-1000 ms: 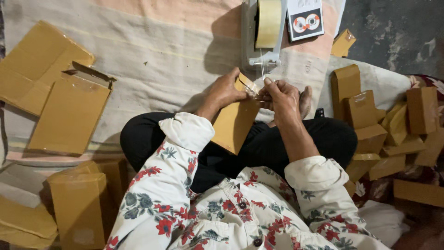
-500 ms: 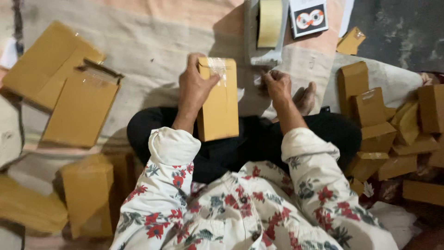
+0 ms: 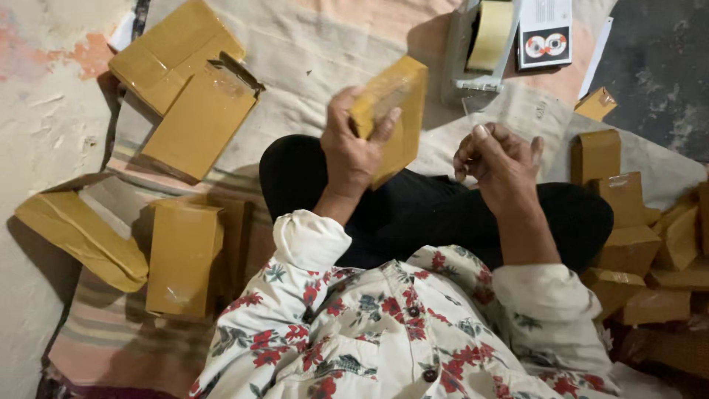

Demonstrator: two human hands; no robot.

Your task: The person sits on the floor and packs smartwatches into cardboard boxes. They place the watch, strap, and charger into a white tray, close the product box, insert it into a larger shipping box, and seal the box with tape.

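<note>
A: Cloth on the floor carries everything here, pale and wrinkled, with folded brown cartons on both sides. The stack of flat cartons lies upper left, a sealed carton stands near the person's left knee, and a heap of small finished boxes crowds the right edge.

B: And the tape dispenser?

A: It stands at the top, just beyond the knees, with its cream roll upright; a strip of clear tape seems to hang from it, though that is hard to make out.

B: Where is the box being worked on?

A: The left hand holds the small brown box lifted and tilted above the lap, fingers wrapped over its near end, thumb across the face.

B: The other hand?

A: The right hand is loosely curled, near the box but apart from it, below the dispenser. Whether it pinches a bit of tape cannot be told.

B: What would make the sealing go well?

A: Probably holding the box steady with its flap end toward the dispenser, and pressing tape flat along the seam so that no edge lifts.
</note>
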